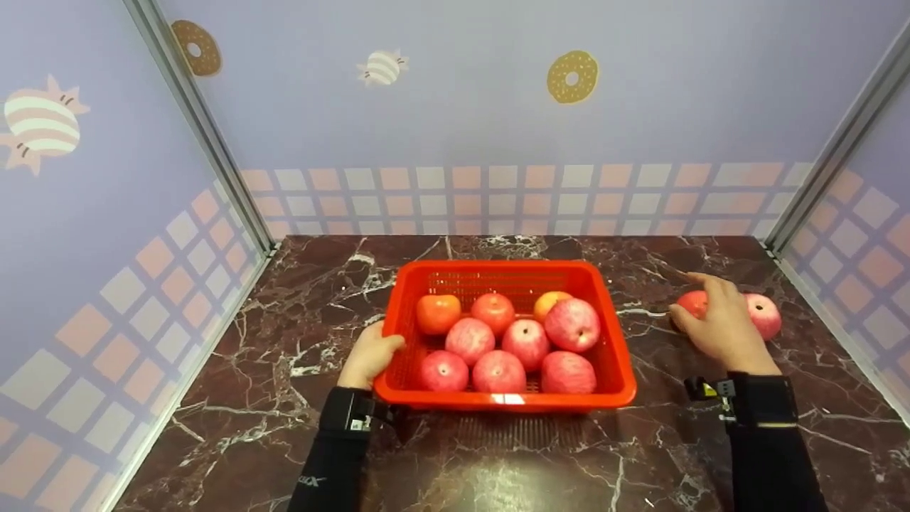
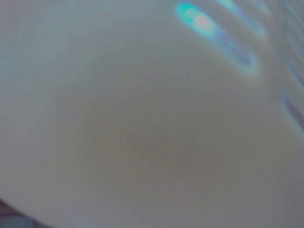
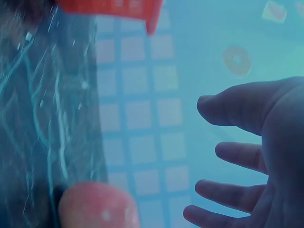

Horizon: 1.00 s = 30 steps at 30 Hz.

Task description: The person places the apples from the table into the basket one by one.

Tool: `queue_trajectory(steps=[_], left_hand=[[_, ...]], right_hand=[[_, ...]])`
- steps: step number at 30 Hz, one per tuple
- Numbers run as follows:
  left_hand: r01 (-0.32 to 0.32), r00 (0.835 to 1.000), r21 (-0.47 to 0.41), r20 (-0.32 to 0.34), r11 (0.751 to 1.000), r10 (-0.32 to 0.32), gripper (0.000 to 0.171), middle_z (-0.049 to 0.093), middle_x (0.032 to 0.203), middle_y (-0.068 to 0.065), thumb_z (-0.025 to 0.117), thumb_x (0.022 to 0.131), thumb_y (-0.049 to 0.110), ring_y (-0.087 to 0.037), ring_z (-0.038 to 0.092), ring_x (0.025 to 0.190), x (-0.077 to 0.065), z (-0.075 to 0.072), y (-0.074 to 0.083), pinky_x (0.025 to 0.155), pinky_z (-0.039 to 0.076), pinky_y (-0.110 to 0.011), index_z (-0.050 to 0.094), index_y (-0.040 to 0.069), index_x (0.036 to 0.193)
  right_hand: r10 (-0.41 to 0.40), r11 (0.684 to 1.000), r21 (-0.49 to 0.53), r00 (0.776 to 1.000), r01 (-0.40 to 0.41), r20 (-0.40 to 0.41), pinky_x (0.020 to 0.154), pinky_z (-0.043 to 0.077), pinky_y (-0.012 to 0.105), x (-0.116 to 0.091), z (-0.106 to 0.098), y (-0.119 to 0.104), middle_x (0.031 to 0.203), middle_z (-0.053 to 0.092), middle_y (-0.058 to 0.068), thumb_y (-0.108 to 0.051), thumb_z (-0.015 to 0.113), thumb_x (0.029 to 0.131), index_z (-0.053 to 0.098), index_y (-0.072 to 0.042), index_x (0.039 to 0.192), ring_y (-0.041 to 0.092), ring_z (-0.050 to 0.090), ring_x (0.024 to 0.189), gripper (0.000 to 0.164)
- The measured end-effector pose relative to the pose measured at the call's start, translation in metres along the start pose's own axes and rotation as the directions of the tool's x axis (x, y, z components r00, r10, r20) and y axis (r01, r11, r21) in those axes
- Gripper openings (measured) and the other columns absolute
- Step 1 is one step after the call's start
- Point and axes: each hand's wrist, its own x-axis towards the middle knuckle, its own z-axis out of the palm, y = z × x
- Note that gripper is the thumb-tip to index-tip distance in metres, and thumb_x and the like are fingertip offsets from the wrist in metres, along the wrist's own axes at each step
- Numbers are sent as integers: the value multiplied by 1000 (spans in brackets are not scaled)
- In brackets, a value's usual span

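Note:
A red plastic basket (image 1: 505, 400) with slotted walls sits on the table, holding several pink-red apples (image 1: 499, 372), two orange-red round fruits (image 1: 439, 314) and a yellow-orange fruit (image 1: 551, 304) partly hidden behind an apple. My left hand (image 1: 371, 355) grips the basket's left side, thumb over the rim; the left wrist view is a pale blur with slots. Over on the right, my right hand (image 1: 721, 323) hovers by two fruits, thumb and fingers spread, holding nothing. One is a red fruit (image 1: 692, 303), partly covered by the hand; the other is an apple (image 1: 763, 316).
The dark red marbled table (image 1: 298, 427) is bounded by patterned panels: a back wall (image 1: 469, 114), a left wall (image 1: 92, 284) and a right wall (image 1: 878, 235). Metal corner posts (image 1: 206, 135) join them.

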Motion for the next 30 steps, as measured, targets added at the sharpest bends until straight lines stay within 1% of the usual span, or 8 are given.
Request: queue_trajectory(steps=[3, 6, 12, 15, 19, 21, 24, 30], left_hand=[[-6, 1000, 13, -6, 1000, 6, 33, 63, 97, -23, 52, 75, -5, -31, 63, 82, 2, 1, -2, 69, 54, -38, 57, -11, 107], [-15, 1000, 28, -12, 999, 15, 32, 63, 95, -22, 52, 74, -5, -29, 62, 80, 2, 1, -2, 68, 53, -36, 58, -11, 105], [-19, 1000, 21, -9, 1000, 19, 33, 62, 97, -23, 52, 74, -5, -31, 63, 81, 0, -1, 0, 68, 53, -37, 57, -12, 106], [-17, 1000, 27, 8, 999, 17, 34, 62, 98, -27, 51, 75, -6, -38, 63, 86, -10, 0, 14, 71, 54, -39, 55, -15, 108], [-1, 1000, 19, 31, 1000, 0, 37, 60, 103, -30, 49, 76, -7, -44, 61, 93, -16, 0, 22, 75, 54, -42, 53, -17, 111], [0, 1000, 20, 28, 1000, -1, 36, 60, 103, -29, 50, 77, -7, -42, 62, 92, -9, -1, 13, 74, 54, -42, 53, -16, 111], [-4, 1000, 22, 13, 1000, 3, 34, 61, 101, -28, 51, 77, -6, -38, 63, 89, -3, -1, 5, 73, 54, -40, 55, -14, 110], [-8, 1000, 23, -1, 1000, 8, 34, 62, 100, -26, 51, 76, -6, -36, 63, 86, 2, -1, -1, 70, 54, -38, 56, -12, 109]], right_hand=[[60, 998, -24, 997, -59, 44, 96, 27, 70, 4, 1, 13, 135, 33, 38, -25, 65, 91, 38, 4, 139, 56, 27, 125, 63], [100, 994, -51, 991, -96, 89, 95, 25, 71, 10, 4, 24, 135, 30, 40, -27, 64, 90, 35, 4, 140, 59, 23, 125, 65], [106, 990, -104, 983, -91, 150, 94, 26, 70, 24, 11, 39, 130, 31, 43, -27, 64, 86, 34, 9, 138, 61, 25, 120, 70], [115, 988, -126, 978, -94, 175, 93, 28, 70, 28, 13, 44, 129, 31, 44, -28, 64, 86, 34, 10, 137, 63, 25, 116, 70], [131, 984, -147, 973, -104, 191, 90, 30, 69, 32, 16, 49, 126, 32, 45, -28, 65, 85, 36, 11, 135, 64, 27, 112, 70], [131, 982, -156, 973, -103, 187, 89, 30, 69, 33, 18, 51, 124, 34, 44, -28, 66, 84, 37, 11, 134, 64, 29, 110, 69], [127, 981, -166, 975, -97, 180, 88, 31, 68, 34, 20, 53, 121, 37, 43, -27, 66, 84, 40, 11, 132, 63, 30, 108, 67], [122, 980, -174, 976, -91, 178, 83, 33, 68, 33, 23, 54, 120, 37, 42, -27, 68, 82, 43, 10, 128, 62, 28, 109, 65]])
